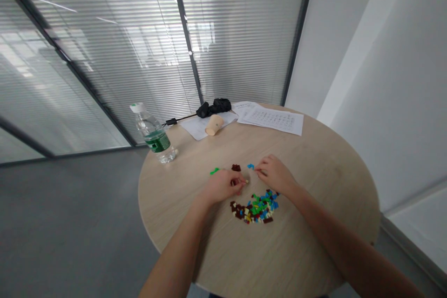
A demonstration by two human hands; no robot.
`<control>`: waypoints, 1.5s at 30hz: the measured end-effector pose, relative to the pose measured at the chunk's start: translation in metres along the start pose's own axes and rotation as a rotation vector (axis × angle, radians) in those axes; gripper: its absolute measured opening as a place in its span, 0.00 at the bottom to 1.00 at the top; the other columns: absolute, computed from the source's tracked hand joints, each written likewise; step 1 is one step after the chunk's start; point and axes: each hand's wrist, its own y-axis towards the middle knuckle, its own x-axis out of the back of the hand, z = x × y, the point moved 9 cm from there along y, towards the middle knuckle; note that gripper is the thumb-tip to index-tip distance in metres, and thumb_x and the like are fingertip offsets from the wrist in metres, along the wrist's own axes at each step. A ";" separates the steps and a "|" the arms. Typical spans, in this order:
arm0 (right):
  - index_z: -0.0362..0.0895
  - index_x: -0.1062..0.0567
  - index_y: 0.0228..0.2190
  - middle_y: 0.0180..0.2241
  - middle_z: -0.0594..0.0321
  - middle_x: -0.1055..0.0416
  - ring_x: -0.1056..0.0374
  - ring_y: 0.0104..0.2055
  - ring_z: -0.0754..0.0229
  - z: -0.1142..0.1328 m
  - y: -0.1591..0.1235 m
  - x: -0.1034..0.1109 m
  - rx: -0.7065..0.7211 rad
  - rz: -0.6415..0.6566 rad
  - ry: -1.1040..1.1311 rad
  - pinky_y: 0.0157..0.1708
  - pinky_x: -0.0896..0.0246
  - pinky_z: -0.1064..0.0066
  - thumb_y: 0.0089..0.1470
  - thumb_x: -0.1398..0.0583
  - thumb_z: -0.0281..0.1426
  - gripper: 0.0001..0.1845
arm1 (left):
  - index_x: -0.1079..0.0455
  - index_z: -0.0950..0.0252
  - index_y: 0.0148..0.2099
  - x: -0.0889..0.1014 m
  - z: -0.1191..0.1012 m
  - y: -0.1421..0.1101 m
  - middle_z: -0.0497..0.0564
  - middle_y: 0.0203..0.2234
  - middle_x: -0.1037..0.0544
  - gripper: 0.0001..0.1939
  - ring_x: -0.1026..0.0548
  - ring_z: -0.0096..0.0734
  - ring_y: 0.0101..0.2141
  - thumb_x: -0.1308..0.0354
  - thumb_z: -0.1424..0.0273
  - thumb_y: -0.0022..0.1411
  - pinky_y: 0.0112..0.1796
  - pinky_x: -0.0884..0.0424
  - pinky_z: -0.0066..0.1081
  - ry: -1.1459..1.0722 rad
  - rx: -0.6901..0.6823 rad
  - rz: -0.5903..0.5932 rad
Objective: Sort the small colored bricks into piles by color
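A: What does the left hand (221,186) do, please?

B: It pinches one small pale yellow plastic brick (246,181), so this hand is closed on it.

A: And the right hand (274,173)?

B: It is curled, just beside a small blue plastic brick (250,166). I cannot tell if it holds something.

A: Where is the main group of bricks?

B: This curved heap of small coloured plastic bricks (254,209) lies on the round pale wooden surface (324,186), on the body side of the hands. Its long side goes across, from left to right. Both hands are near its far edge, and I think the left hand is a little nearer.
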 end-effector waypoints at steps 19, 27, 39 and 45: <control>0.43 0.20 0.35 0.34 0.55 0.26 0.37 0.41 0.55 0.004 0.001 -0.001 0.005 0.001 0.019 0.43 0.43 0.66 0.54 0.42 0.26 0.10 | 0.26 0.66 0.34 -0.028 0.006 -0.002 0.45 0.20 0.26 0.12 0.29 0.23 0.22 0.49 0.76 0.48 0.24 0.38 0.21 -0.203 0.028 0.258; 0.44 0.22 0.26 0.28 0.63 0.25 0.32 0.34 0.61 0.043 -0.014 0.013 0.204 0.146 0.355 0.39 0.41 0.70 0.48 0.38 0.26 0.04 | 0.27 0.66 0.32 -0.023 0.007 -0.003 0.44 0.17 0.28 0.10 0.31 0.24 0.20 0.50 0.71 0.56 0.25 0.38 0.23 -0.184 0.024 0.222; 0.46 0.21 0.26 0.29 0.64 0.24 0.31 0.35 0.60 0.045 -0.017 0.001 0.163 0.277 0.411 0.41 0.40 0.70 0.47 0.37 0.25 0.04 | 0.28 0.66 0.29 -0.004 0.005 0.002 0.46 0.19 0.27 0.17 0.33 0.24 0.22 0.51 0.63 0.63 0.27 0.41 0.24 -0.034 -0.030 0.032; 0.43 0.22 0.25 0.27 0.64 0.25 0.32 0.34 0.60 0.041 -0.017 0.000 0.089 0.282 0.469 0.36 0.41 0.71 0.46 0.36 0.25 0.02 | 0.26 0.66 0.32 -0.008 0.004 0.002 0.46 0.20 0.27 0.15 0.33 0.24 0.23 0.51 0.65 0.63 0.28 0.40 0.24 -0.071 -0.035 0.058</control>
